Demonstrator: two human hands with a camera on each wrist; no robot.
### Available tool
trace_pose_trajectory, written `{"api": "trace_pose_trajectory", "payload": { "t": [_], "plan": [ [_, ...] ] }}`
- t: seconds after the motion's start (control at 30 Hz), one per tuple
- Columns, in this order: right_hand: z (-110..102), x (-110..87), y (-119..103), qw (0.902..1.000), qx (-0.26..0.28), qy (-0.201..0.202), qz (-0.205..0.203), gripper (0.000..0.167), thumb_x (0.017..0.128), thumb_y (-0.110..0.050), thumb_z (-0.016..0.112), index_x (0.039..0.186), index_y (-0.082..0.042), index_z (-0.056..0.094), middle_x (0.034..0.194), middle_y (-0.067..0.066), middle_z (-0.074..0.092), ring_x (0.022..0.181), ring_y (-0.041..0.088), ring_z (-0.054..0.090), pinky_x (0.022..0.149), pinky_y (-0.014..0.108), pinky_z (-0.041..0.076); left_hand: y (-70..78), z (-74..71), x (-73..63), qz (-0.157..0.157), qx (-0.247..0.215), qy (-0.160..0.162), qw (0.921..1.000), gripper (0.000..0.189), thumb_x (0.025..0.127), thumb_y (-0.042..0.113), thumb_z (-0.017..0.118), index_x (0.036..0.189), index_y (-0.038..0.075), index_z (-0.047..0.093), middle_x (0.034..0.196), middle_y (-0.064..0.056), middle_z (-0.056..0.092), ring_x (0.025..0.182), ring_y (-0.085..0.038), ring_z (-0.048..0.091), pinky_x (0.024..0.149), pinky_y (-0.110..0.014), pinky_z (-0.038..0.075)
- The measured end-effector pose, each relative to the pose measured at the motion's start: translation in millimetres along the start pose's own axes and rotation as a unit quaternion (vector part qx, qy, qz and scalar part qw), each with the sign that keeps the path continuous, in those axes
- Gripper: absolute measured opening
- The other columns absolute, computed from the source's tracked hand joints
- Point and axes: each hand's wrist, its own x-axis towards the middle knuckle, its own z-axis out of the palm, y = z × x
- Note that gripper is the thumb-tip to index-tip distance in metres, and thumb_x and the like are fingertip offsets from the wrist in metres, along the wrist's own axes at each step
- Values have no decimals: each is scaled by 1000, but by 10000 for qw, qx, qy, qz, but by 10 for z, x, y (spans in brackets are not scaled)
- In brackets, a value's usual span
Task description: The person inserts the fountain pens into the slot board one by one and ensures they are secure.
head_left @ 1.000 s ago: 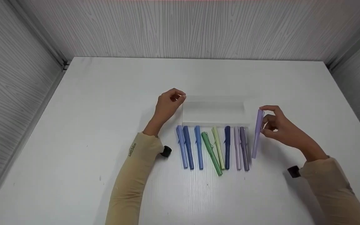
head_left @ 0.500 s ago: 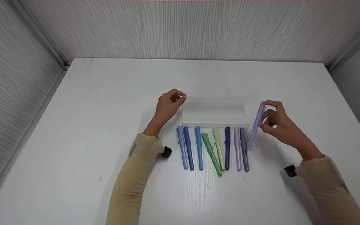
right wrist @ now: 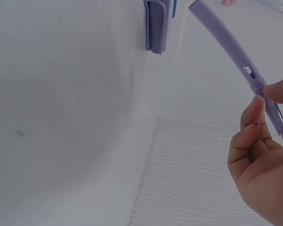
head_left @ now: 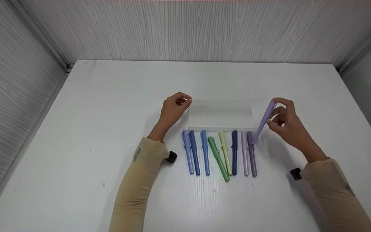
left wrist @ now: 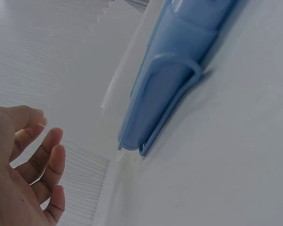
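My left hand (head_left: 172,109) pinches the far left corner of a shallow white box (head_left: 221,128), thumb and forefinger together there. The inside of the box shows bare. In my right hand (head_left: 287,125) a light purple pen (head_left: 264,120) is held between thumb and fingers, right of the box. It tilts with its upper end away from me and its lower end over a dark purple pen (head_left: 252,158). The right wrist view shows a small slot in the barrel of the held pen (right wrist: 226,44).
Pens lie in a row before the box: a periwinkle pen (head_left: 188,153), two blue pens, a green pen (head_left: 218,158) slanting towards a pale lime pen (head_left: 224,151), a navy pen (head_left: 234,153) and a lilac pen (head_left: 244,154). Grey wood-grain panels (head_left: 185,30) enclose the white table (head_left: 92,112).
My right hand has moved away from me with the light purple pen, whose lower end has swung left over the dark purple pen. The left hand stays at the box corner.
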Motion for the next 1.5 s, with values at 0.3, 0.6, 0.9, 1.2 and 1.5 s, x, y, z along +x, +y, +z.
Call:
{"api": "trace_pose_trajectory", "payload": {
  "t": [0.3,0.6,0.9,1.2,1.5],
  "plan": [
    [16,32,-3,9978,-488,442,37,65,90,4,58,144,-13,25,95,2,56,68,2,55,62,20,35,10,4,0,-22,56,21,10000,19,93,26,64,103,11,70,93,-8,68,84,-16,57,75,-26,44],
    [38,67,-40,9932,-900,696,-238,65,88,7,58,142,-12,27,96,10,60,69,-3,51,62,18,33,32,-3,8,50,77,53,9999,19,93,25,63,103,9,70,91,-9,68,81,-16,55,72,-24,42],
    [57,99,-13,9851,-1195,1135,-481,63,89,4,59,140,-13,28,99,16,60,68,-7,47,64,17,32,35,0,12,-7,130,55,9999,20,94,27,63,103,11,70,91,-8,69,81,-14,55,72,-24,42],
    [83,126,-20,9637,-2032,1627,-590,58,91,-5,60,138,-19,30,106,16,62,70,4,48,56,19,31,30,7,-3,38,98,104,9999,19,93,26,64,102,10,71,86,-8,67,75,-12,51,67,-23,39],
    [106,194,-23,9608,-2141,1708,-433,60,91,-6,62,139,-20,30,106,16,64,71,22,58,56,21,33,-3,31,-19,-22,-4,150,9999,18,93,27,64,102,12,71,83,-6,67,72,-11,51,63,-24,39]
  ]
}}
